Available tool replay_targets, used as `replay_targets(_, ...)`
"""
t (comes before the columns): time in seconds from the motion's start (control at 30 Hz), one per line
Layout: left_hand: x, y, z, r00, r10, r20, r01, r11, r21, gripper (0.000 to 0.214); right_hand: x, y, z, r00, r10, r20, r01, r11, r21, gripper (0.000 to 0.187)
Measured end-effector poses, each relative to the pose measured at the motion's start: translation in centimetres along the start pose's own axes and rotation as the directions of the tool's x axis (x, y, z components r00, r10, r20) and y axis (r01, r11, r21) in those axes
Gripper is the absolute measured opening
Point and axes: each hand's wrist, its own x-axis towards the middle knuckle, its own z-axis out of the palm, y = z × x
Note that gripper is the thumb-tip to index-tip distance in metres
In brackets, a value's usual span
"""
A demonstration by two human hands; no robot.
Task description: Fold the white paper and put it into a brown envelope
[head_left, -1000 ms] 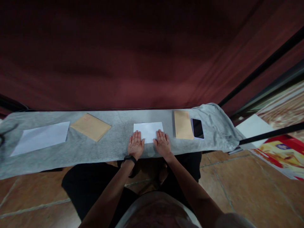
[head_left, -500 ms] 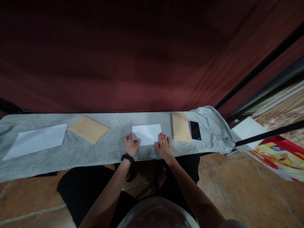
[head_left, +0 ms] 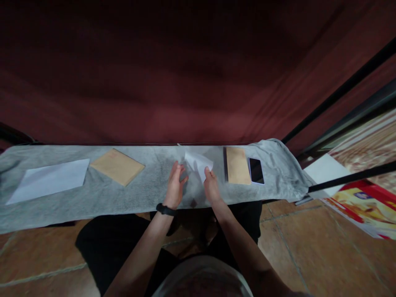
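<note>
Paper was tilted over the grey-covered surface, approx. ctr., R hand's grip pinching its R end. L hand was just beside, grip unclosed, fingers part-curled, thumb apart; dk. band on wrist. To R: brown env., phone right by it. To L: another env., then white sheet.

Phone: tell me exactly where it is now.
In the head view, the phone lies on the right part of the grey cloth, just right of a brown envelope; the right hand is farther left.
</note>
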Motion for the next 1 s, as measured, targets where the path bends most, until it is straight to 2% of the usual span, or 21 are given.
replay_targets(0.07,0.1,-1.2,-0.3,0.997,-0.072,-0.004,0.073,0.993,0.093,0.055,0.5,-0.7,0.0,0.997,0.066,-0.030,-0.059,0.980,0.192,0.050)
replay_targets(0.1,0.2,-2.1,-0.4,0.995,-0.095,0.018,0.091,0.985,0.149,0.054,0.5,-0.6,-0.2,0.995,0.095,-0.041,-0.084,0.972,0.221,0.050)
replay_targets(0.17,0.7,-4.1,-0.8,0.993,-0.083,0.079,0.061,0.969,0.240,0.053,0.3,0.1,-1.0,0.982,0.179,-0.052,-0.169,0.973,0.156,0.049)
replay_targets(0.23,1.4,-5.8,-1.3,0.994,-0.010,0.112,-0.026,0.950,0.312,0.060,-0.3,1.3,-2.1,0.957,0.286,-0.041,-0.284,0.958,0.035,0.048)
replay_targets(0.37,3.5,-6.9,-3.1,0.988,0.053,0.143,-0.109,0.899,0.423,0.078,-2.7,3.0,-4.8,0.888,0.440,0.130,-0.425,0.896,-0.130,0.042)
replay_targets(0.43,4.5,-6.6,-4.2,0.988,0.077,0.132,-0.140,0.809,0.571,0.080,-3.9,3.2,-6.2,0.844,0.487,0.224,-0.462,0.873,-0.159,0.040)
replay_targets(0.5,5.0,-6.0,-5.0,0.983,0.120,0.137,-0.182,0.641,0.745,0.081,-4.4,3.2,-7.2,0.826,0.492,0.273,-0.459,0.870,-0.179,0.040)
replay_targets(0.53,5.0,-5.8,-5.3,0.980,0.138,0.143,-0.196,0.550,0.812,0.081,-4.4,3.1,-7.5,0.846,0.469,0.256,-0.427,0.881,-0.205,0.040)
replay_targets(0.57,5.0,-5.6,-5.3,0.977,0.154,0.149,-0.205,0.470,0.859,0.079,-4.2,3.1,-7.6,0.885,0.417,0.208,-0.364,0.897,-0.250,0.041)
replay_targets(0.63,4.4,-5.6,-4.8,0.964,0.218,0.153,-0.217,0.310,0.925,0.072,-3.2,3.3,-7.4,0.969,0.227,0.096,-0.167,0.892,-0.421,0.041)
replay_targets(0.67,4.1,-5.8,-4.3,0.950,0.265,0.168,-0.231,0.229,0.946,0.067,-2.5,3.5,-7.1,0.991,0.111,0.077,-0.053,0.847,-0.529,0.041)
replay_targets(0.73,3.3,-6.6,-3.1,0.909,0.321,0.265,-0.305,0.081,0.949,0.059,-1.2,3.9,-6.2,0.987,-0.069,0.142,0.151,0.674,-0.723,0.043)
replay_targets(0.77,3.0,-7.2,-2.5,0.889,0.308,0.340,-0.364,0.025,0.931,0.057,-0.6,4.3,-5.6,0.972,-0.111,0.206,0.232,0.564,-0.792,0.045)
replay_targets(0.87,2.7,-8.9,-1.3,0.856,0.170,0.489,-0.488,-0.047,0.871,0.055,0.6,5.4,-3.9,0.924,-0.095,0.369,0.381,0.260,-0.887,0.047)
replay_targets(0.93,3.0,-9.8,-1.2,0.858,0.116,0.500,-0.496,-0.066,0.866,0.056,1.1,6.1,-3.3,0.913,-0.071,0.402,0.408,0.143,-0.902,0.047)
replay_targets(1.0,3.6,-10.1,-1.7,0.860,0.112,0.498,-0.492,-0.078,0.867,0.057,1.6,6.7,-3.3,0.913,-0.073,0.400,0.406,0.101,-0.908,0.048)
